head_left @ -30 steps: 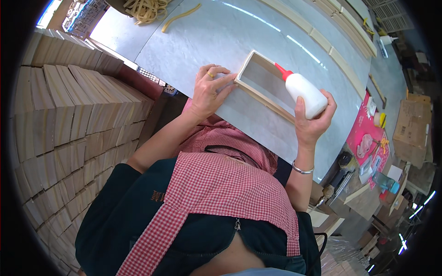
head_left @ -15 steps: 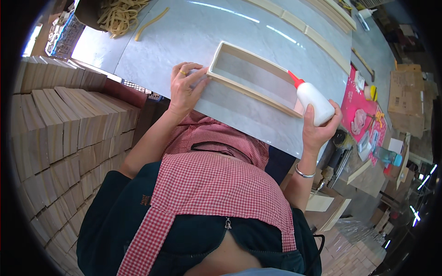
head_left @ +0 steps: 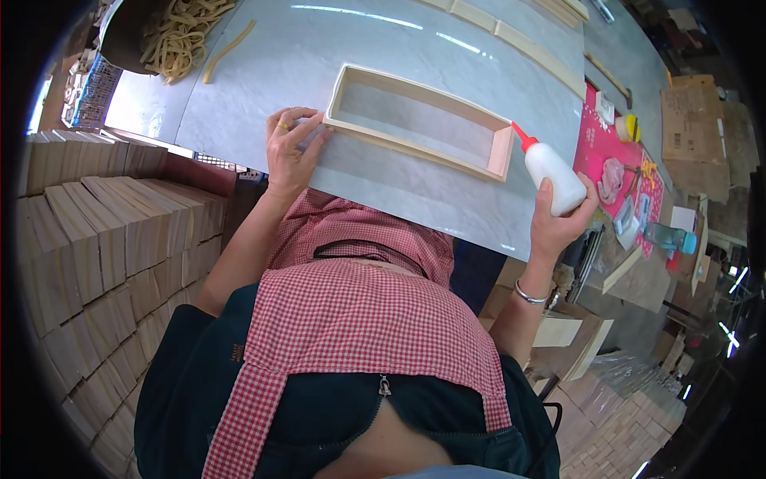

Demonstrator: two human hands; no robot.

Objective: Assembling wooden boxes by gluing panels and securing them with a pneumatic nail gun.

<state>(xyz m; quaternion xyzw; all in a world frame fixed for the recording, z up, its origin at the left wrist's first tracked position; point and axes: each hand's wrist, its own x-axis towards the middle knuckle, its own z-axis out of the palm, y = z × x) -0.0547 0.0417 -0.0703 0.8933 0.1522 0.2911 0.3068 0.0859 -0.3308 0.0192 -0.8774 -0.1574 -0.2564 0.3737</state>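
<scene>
On the grey table lies a long rectangular wooden frame [head_left: 415, 148], with the tabletop showing through its middle. My left hand [head_left: 295, 152] grips the frame's near left corner between thumb and fingers. In my right hand [head_left: 562, 215] is a white glue bottle [head_left: 554, 180] with a red pointed nozzle, fingers wrapped round its lower part. The bottle tilts up to the left, its nozzle tip at the far right corner of the frame. Whether the tip touches the wood, I cannot tell.
A bin of tan rubber bands [head_left: 179, 40] stands at the far left, one loose band [head_left: 229, 52] beside it. Wooden strips [head_left: 535, 60] lie along the far edge. Stacked wooden boards [head_left: 120, 231] rise at my left. To the right are a hammer [head_left: 608, 80] and a pink sheet [head_left: 597, 142].
The bottle's nozzle has gone from over the frame's far long side to its far right corner. The right end of the frame now shows past the bottle. The whole view has shifted slightly.
</scene>
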